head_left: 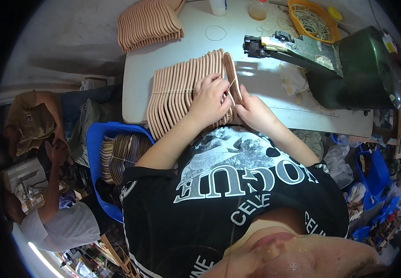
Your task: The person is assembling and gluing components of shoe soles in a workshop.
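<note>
The table (134,88) bears, at its near edge, a row of soles (170,103), likely light and semi-stiff; hold both ends. Left hand (213,96): curled over the row. Right hand (255,112): against the end sole (229,67). Grips unclear. String (179,91): across the row.

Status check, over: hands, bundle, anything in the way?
Left hand on tan shoe soles; right hand at end sole. Thin band across them. Green machine apart, rightward.

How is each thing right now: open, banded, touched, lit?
Near stack, banded, on edge
Left hand, bent, on near stack
Right hand, touching near stack's end
Far stack, lined up
Basket, open, holding bands
Bin, open, holding banded pieces
Lamp, lit
</note>
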Motion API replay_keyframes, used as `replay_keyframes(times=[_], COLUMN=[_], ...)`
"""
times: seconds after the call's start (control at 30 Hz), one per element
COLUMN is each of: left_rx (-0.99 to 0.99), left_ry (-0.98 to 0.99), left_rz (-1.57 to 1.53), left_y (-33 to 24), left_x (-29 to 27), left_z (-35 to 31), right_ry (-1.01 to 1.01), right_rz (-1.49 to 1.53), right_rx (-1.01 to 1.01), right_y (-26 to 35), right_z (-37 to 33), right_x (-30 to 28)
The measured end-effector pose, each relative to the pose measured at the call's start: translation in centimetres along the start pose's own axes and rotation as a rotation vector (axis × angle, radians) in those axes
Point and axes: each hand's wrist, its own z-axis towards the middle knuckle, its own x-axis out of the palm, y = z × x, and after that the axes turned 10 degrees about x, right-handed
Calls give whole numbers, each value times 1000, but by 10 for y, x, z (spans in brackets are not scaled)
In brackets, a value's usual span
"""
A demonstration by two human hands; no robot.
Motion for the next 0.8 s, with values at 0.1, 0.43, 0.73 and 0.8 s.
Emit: replay_keyframes(times=[0.1, 0.43, 0.73, 0.8], left_rx=[41, 0, -14, -60], left_ry=[12, -17, -119, -11], left_rz=[88, -94, 51, 142], left_y=[1, 17, 9, 11], left_x=[0, 11, 10, 2], left_z=[0, -3, -6, -9], right_ry=[-47, -169, -557, -434], right_rz=[21, 311, 157, 227], right_rx=[-13, -93, -394, -320], right_y=[11, 4, -7, -5], right_z=[-8, 41, 46, 48], right_x=[-6, 4, 24, 25])
